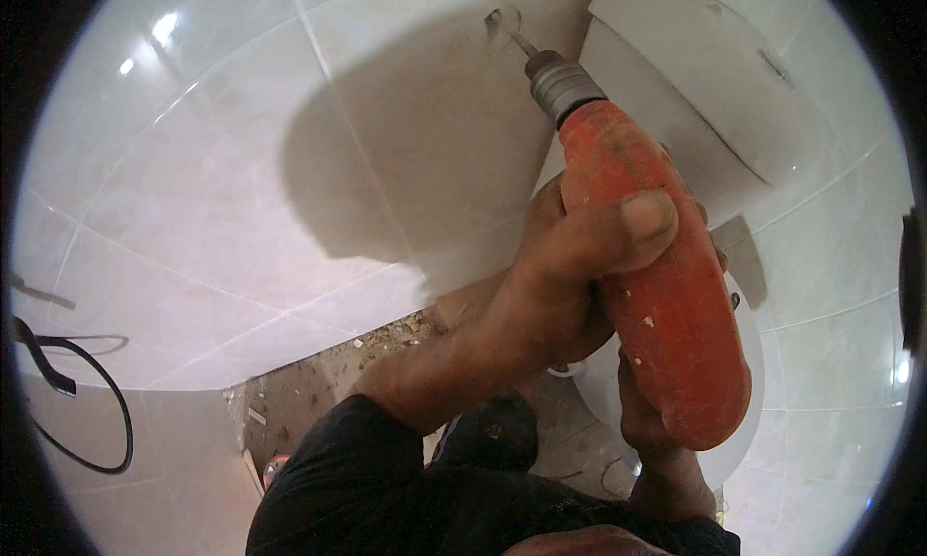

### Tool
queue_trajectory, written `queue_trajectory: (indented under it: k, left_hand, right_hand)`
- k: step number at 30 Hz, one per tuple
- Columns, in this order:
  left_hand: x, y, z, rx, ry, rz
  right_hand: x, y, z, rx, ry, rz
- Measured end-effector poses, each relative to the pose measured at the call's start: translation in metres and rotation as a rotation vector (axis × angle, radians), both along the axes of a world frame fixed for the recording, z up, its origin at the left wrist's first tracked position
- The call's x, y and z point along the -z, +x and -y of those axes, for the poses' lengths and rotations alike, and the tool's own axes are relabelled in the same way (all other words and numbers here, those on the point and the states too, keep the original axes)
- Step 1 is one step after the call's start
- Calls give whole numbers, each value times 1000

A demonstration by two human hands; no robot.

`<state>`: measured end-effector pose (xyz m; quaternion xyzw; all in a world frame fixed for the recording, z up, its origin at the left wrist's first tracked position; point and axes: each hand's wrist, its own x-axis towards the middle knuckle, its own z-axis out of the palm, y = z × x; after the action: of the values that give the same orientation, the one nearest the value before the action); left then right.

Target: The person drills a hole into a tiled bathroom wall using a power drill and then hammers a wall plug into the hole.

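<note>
A red power drill (676,315) with a grey chuck (568,88) slants up and away to the left across the view. Its bit (522,41) reaches a chipped hole (496,23) in the light tiled wall. My left hand (589,247) is closed round the drill's body behind the chuck, thumb laid over the top. Below the rear of the red housing, my right hand (645,411) holds the drill from underneath; the housing hides most of its fingers and the handle.
A white toilet cistern (666,83) stands right of the chuck, with a white toilet bowl (748,440) partly hidden beneath the drill. Rubble (410,326) lies along the wall's foot. A black cable or hose (127,411) loops at the left.
</note>
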<state>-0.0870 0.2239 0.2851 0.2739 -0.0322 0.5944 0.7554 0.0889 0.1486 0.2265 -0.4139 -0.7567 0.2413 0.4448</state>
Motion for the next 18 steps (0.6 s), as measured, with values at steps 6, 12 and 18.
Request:
queue_trajectory:
  k: [6, 12, 18]
  left_hand:
    - [-1, -1, 2, 0, 23, -34]
    - [-6, 17, 6, -146, -18, -48]
    - [-19, 31, 8, -175, -70, -181]
  right_hand:
    - [-3, -6, 5, 124, 56, 11]
    - [-36, -4, -2, 200, 169, 230]
    - [-59, -5, -16, 250, 187, 162]
